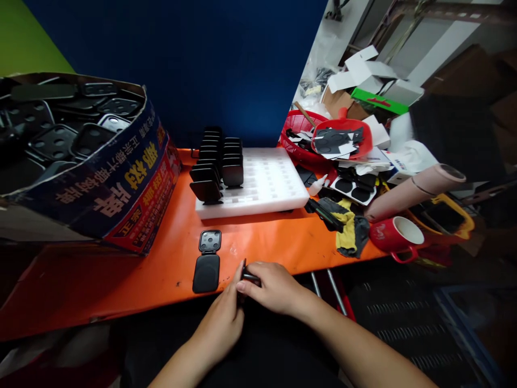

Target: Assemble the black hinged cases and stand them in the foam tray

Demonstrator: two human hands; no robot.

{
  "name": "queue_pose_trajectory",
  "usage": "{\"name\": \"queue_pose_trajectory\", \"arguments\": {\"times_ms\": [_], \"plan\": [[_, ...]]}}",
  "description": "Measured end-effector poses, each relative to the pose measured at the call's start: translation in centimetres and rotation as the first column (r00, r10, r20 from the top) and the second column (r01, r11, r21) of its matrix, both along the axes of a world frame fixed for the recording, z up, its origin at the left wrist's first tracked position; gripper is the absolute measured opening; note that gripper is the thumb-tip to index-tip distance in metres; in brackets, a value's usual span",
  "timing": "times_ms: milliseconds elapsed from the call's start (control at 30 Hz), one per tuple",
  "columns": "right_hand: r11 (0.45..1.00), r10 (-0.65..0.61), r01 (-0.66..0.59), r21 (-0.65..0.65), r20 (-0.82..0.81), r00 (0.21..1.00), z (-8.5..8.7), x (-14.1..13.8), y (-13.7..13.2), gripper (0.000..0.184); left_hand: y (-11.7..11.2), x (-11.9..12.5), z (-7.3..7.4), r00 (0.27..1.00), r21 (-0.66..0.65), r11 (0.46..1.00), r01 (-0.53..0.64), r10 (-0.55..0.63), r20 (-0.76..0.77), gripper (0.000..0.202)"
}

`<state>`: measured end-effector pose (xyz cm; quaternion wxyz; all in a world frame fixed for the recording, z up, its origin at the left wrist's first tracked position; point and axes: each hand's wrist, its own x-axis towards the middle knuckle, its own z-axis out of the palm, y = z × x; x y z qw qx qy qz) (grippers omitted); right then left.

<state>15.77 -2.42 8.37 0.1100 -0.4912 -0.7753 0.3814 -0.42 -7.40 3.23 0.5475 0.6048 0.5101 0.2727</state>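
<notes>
My left hand (228,310) is closed on a thin black flat piece (243,268), which stands on edge at the table's front. Against it, my right hand (274,285) is closed, fingers curled round a small dark ribbed part (251,277); most of both items is hidden by the fingers. Just left of the hands lies an opened black hinged case (206,274), one half plain and the other with round recesses. Behind it, a white foam rack (269,178) carries rows of upright black cases (233,168) on its left side.
A large printed carton (137,178) full of black cases stands at left on the orange table (169,275). To the right are a yellow-grey glove (346,229), a red mug (388,237), a pink tumbler (412,194), a small white bottle (318,185) and a red basket (297,121).
</notes>
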Motion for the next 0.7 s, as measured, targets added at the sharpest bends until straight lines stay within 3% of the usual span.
{"name": "queue_pose_trajectory", "arguments": {"times_ms": [133,233,300,367,467,567,700], "plan": [[0.999,-0.028,0.027,-0.017,-0.083,0.996,-0.5,-0.2,-0.3,0.025,0.1,0.6,0.1,0.991,-0.133,0.987,-0.084,0.098,0.096,0.057],[0.996,-0.087,0.082,-0.04,-0.128,0.988,-0.3,-0.3,-0.6,0.028,0.3,1.3,0.5,0.92,-0.441,0.887,-0.141,0.282,0.272,0.062],[0.997,-0.073,0.072,-0.014,-0.115,0.991,0.0,-0.3,-0.8,0.027,0.5,1.7,0.6,0.882,-0.537,0.832,-0.141,0.352,0.314,0.067],[0.998,-0.032,0.033,0.05,-0.038,0.999,0.3,-0.3,-0.9,0.027,0.7,1.7,0.6,0.905,-0.441,0.88,-0.177,0.322,0.279,0.068],[0.995,0.006,-0.017,0.101,0.101,0.995,0.4,-0.4,-1.2,0.027,0.8,1.4,0.2,0.972,-0.192,0.967,-0.168,0.195,0.131,0.067],[0.994,0.039,-0.052,0.097,0.135,0.99,0.5,-0.4,-1.4,0.026,0.5,1.0,-0.1,0.997,-0.092,0.993,-0.071,0.072,0.015,0.067],[0.998,0.024,-0.027,0.054,0.05,0.998,0.3,-0.1,-1.4,0.023,-0.2,0.7,-0.1,1.0,-0.04,0.999,-0.02,0.02,-0.017,0.064]]}}
